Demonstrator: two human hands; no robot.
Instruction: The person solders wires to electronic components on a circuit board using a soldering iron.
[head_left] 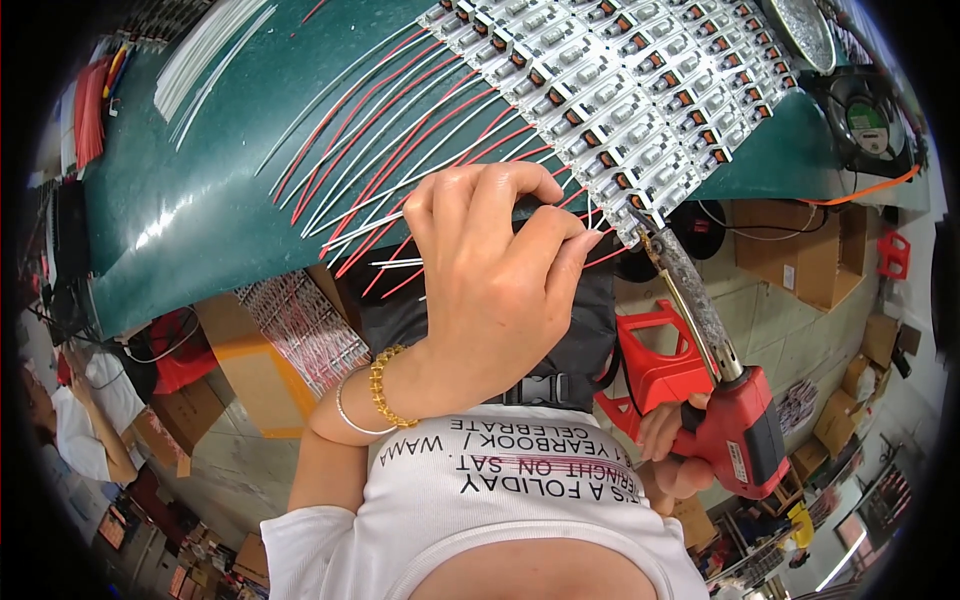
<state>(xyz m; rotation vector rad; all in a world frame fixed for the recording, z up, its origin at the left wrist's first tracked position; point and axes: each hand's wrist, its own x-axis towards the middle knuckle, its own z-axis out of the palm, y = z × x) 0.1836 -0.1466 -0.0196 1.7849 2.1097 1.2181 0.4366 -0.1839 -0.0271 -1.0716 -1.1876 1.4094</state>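
My left hand (490,275), with beaded and plain bracelets at the wrist, is closed in a pinch at the near corner of a panel of small circuit boards (640,125). A thin white wire (589,208) runs from its thumb and forefinger to the panel's edge. Lower right, my right hand (672,450) grips a red and black soldering gun (738,430). The gun's tip (645,222) is at the panel's near corner, close to the left fingertips. Red and white wires (375,150) fan out leftward from the panel's edge, some passing behind my left hand.
The panel and wires lie on a green tabletop (200,230). Loose white wires (205,50) and a red wire bundle (90,112) lie left. A fan (866,125) stands at the right end. Beneath are a red plastic stool (655,355) and a cardboard box (795,250).
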